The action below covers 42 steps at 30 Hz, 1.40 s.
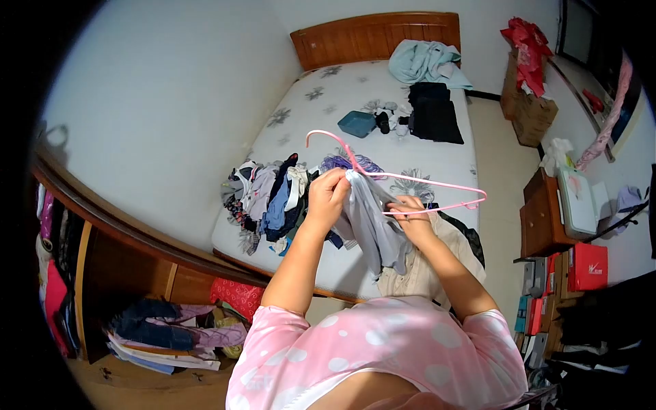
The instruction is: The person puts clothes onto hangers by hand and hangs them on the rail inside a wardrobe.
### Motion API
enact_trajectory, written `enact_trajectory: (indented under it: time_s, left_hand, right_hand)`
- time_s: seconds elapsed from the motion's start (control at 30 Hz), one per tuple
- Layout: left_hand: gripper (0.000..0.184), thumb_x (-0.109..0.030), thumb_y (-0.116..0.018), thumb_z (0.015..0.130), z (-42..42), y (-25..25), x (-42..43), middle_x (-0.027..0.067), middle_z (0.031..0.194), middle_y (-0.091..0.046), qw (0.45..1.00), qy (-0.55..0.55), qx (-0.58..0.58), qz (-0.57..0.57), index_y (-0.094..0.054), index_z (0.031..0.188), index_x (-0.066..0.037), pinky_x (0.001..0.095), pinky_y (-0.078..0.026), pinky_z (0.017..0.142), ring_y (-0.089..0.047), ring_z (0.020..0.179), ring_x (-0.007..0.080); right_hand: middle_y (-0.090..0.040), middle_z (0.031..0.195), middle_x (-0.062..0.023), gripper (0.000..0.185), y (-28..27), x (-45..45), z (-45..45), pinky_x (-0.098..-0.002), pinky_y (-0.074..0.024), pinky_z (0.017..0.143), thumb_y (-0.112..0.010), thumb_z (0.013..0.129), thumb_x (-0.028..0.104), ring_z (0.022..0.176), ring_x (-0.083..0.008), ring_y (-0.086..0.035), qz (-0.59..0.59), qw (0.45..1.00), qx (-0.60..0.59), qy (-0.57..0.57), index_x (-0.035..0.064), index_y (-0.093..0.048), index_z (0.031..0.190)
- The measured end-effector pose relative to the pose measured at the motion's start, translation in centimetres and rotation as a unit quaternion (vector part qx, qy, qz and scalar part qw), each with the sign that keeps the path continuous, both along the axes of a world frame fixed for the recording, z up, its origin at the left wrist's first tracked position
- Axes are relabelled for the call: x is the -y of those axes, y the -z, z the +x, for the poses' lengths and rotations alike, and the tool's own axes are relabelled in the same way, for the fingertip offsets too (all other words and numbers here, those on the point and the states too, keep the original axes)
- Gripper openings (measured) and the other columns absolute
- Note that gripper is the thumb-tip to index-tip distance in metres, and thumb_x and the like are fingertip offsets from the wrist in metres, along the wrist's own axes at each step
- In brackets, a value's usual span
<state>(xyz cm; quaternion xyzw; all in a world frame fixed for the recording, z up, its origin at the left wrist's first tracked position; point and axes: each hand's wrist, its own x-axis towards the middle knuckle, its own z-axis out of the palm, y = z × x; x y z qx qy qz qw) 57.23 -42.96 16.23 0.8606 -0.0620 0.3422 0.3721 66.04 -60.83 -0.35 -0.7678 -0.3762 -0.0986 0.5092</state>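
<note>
A pink hanger (437, 182) with its hook pointing up and left is held over the near part of the bed. A grey garment (374, 229) hangs from it on the left side. My left hand (329, 193) is closed on the garment's top edge near the hanger's neck. My right hand (412, 217) is at the garment's right side, under the hanger's lower bar, its fingers bent against the cloth. Below the right forearm lies a beige garment (403, 279).
On the bed (273, 147) are piled clothes (263, 195), a teal bin (357, 124), socks (384, 121), folded black clothes (436, 116) and a light green blanket (424, 61). An open wardrobe with clothes (164, 328) stands lower left; shoe boxes (588, 266) and a cabinet (543, 212) are right.
</note>
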Motion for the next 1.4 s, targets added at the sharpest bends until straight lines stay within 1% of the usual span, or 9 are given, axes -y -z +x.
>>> enact_trajectory:
  time_s: [0.17,0.57,0.73,0.87,1.0,1.1,1.13,1.23,1.4]
  left_hand:
    - [0.011,-0.008,-0.057,0.085,-0.9,0.8,-1.6,0.0093,0.069,-0.054,0.999,-0.019,0.025,-0.022,-0.059,0.084,0.003,0.0286,-0.041,0.058,-0.051,0.062,0.0192]
    - [0.012,-0.011,-0.061,0.082,-1.7,1.9,-3.5,0.011,0.072,-0.059,0.996,-0.049,-0.043,0.062,-0.062,0.085,0.001,0.0311,-0.045,0.06,-0.058,0.066,0.0247]
    - [0.011,-0.013,-0.062,0.081,-1.3,2.2,-2.4,0.0104,0.075,-0.06,0.99,-0.059,-0.033,0.125,-0.063,0.085,-0.002,0.0325,-0.046,0.059,-0.059,0.066,0.0269]
    - [0.014,-0.016,-0.063,0.081,-1.5,2.2,-1.2,0.0113,0.074,-0.059,0.99,-0.041,-0.056,0.119,-0.062,0.084,-0.002,0.0334,-0.046,0.059,-0.058,0.066,0.0288]
    - [0.014,-0.014,-0.061,0.082,-1.7,2.8,-1.4,0.0118,0.075,-0.059,0.993,-0.054,-0.039,0.098,-0.062,0.085,-0.001,0.0336,-0.046,0.06,-0.058,0.067,0.0287]
    - [0.013,-0.012,-0.06,0.082,-2.0,3.0,-1.8,0.0121,0.076,-0.06,0.995,-0.051,-0.04,0.073,-0.062,0.085,0.0,0.0341,-0.046,0.061,-0.059,0.068,0.0287]
    - [0.012,-0.012,-0.06,0.082,-2.1,3.1,-1.8,0.012,0.076,-0.06,0.996,-0.049,-0.038,0.07,-0.062,0.085,0.0,0.0342,-0.046,0.062,-0.059,0.068,0.0287]
    - [0.013,-0.013,-0.06,0.082,-2.2,3.6,-2.1,0.0119,0.077,-0.061,0.996,-0.037,-0.052,0.066,-0.063,0.086,-0.001,0.0339,-0.046,0.062,-0.059,0.07,0.0288]
    - [0.016,-0.015,-0.061,0.082,-2.7,3.1,-1.4,0.0116,0.081,-0.062,0.995,-0.019,-0.074,0.071,-0.064,0.088,-0.001,0.0334,-0.048,0.064,-0.06,0.072,0.0289]
  right_hand:
    - [-0.06,0.085,-0.0091,0.009,2.0,1.7,1.6,-0.0369,-0.045,0.081,-0.063,0.077,0.01,0.09,-0.0279,-0.056,-0.05,0.997,0.025,0.062,0.0061,-0.065,0.085]
    - [-0.052,0.103,-0.0034,0.042,-9.0,9.6,3.5,-0.0204,-0.0387,0.076,-0.051,0.065,-0.013,0.095,-0.0137,-0.049,0.044,0.966,-0.252,-0.05,0.0032,-0.066,0.101]
    - [-0.05,0.107,-0.0021,0.048,-12.2,8.5,1.0,-0.02,-0.0394,0.059,-0.05,0.064,-0.007,0.071,-0.008,-0.047,0.01,0.957,-0.28,-0.074,0.0031,-0.062,0.11]
    - [-0.05,0.108,-0.005,0.047,-12.2,7.3,-0.5,-0.0194,-0.0412,0.069,-0.053,0.069,-0.005,0.077,-0.0107,-0.051,-0.051,0.978,-0.166,-0.117,0.0032,-0.058,0.115]
    - [-0.057,0.102,-0.0085,0.054,-11.4,7.2,-0.4,-0.0242,-0.0454,0.068,-0.043,0.082,-0.002,0.073,-0.0119,-0.055,-0.014,0.915,-0.332,-0.228,0.0081,-0.04,0.135]
    - [-0.062,0.101,-0.0091,0.055,-12.0,7.3,-1.0,-0.0282,-0.048,0.065,-0.039,0.086,-0.002,0.073,-0.0134,-0.06,0.033,0.915,-0.361,-0.175,0.0091,-0.031,0.139]
    - [-0.065,0.1,-0.0116,0.043,-12.0,7.2,-1.0,-0.0315,-0.0491,0.063,-0.044,0.088,0.001,0.074,-0.0188,-0.064,0.025,0.928,-0.351,-0.123,0.0075,-0.046,0.13]
    - [-0.066,0.087,-0.0093,0.024,-10.5,6.9,-0.5,-0.0336,-0.0485,0.062,-0.054,0.086,0.009,0.07,-0.0232,-0.063,-0.066,0.997,-0.032,-0.011,0.0068,-0.062,0.109]
    - [-0.062,0.077,-0.0053,0.012,-12.0,6.1,-2.3,-0.0363,-0.0456,0.066,-0.064,0.079,0.017,0.073,-0.0278,-0.057,-0.163,0.973,0.151,0.066,0.008,-0.067,0.086]
